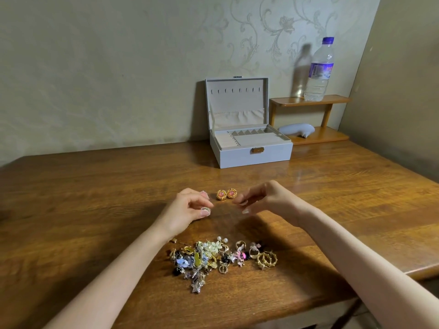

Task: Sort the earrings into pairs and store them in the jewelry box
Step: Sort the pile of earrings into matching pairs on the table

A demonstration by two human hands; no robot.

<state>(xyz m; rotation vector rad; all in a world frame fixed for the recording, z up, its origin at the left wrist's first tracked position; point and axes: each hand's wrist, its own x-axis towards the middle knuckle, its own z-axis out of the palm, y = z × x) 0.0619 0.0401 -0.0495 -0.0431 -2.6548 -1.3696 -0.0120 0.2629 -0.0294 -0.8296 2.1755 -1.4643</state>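
A heap of several mixed earrings [218, 258] lies on the wooden table [95, 198] near its front edge. Two gold round earrings with pink centres [226, 194] sit side by side further back. My left hand [187, 208] pinches a small sparkly round earring [206, 210] between thumb and fingers, just left of the pink pair. Just right of that pair, my right hand [263, 198] hovers with its fingers curled and apart, and nothing shows in it. The grey jewelry box [256, 151] stands open at the back, with its lid upright and its beige compartments showing.
A small wooden two-tier shelf [308, 102] stands right of the box, against the wall. A clear water bottle [319, 72] stands on its top tier and a grey rounded object [297, 129] lies on the lower one. The table's right edge runs diagonally.
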